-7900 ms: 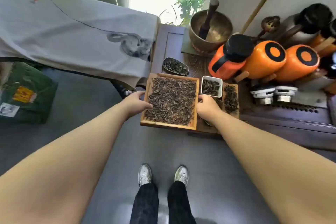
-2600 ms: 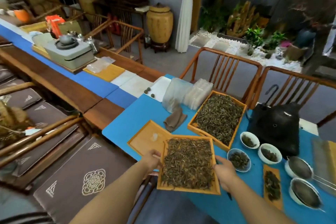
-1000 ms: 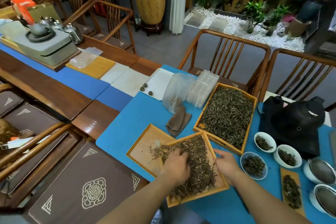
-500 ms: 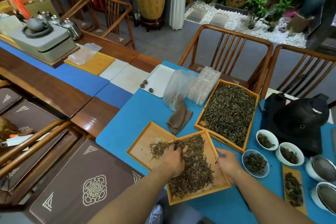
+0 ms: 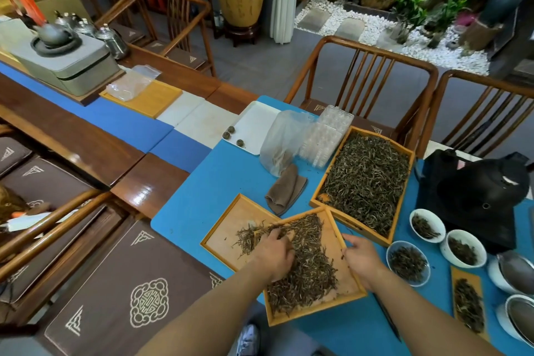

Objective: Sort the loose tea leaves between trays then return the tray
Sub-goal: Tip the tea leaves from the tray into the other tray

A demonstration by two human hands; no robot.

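A wooden tray point(image 5: 318, 314) lies tilted on the blue table, its far-left corner resting over a shallower wooden tray point(image 5: 228, 220). Dark loose tea leaves point(image 5: 309, 272) cover most of the tilted tray. My left hand point(image 5: 274, 254) lies palm down on the leaves, fingers spread toward that corner. A small heap of spilled leaves point(image 5: 245, 240) sits in the shallower tray just beyond the fingertips. My right hand point(image 5: 361, 260) grips the tilted tray's right rim. A larger tray of leaves point(image 5: 364, 179) stands behind.
A brown cloth point(image 5: 286, 191), plastic bag point(image 5: 281, 139) and clear moulds point(image 5: 326, 136) lie behind the trays. To the right stand small bowls of leaves point(image 5: 407, 263), a black bag point(image 5: 476, 193) and strainers point(image 5: 517, 270). Wooden chairs point(image 5: 361, 66) line the far side.
I carried the tray from the cabinet to the blue table and tilted it over the shallower tray. In the last second my left hand has swept more leaves across the corner.
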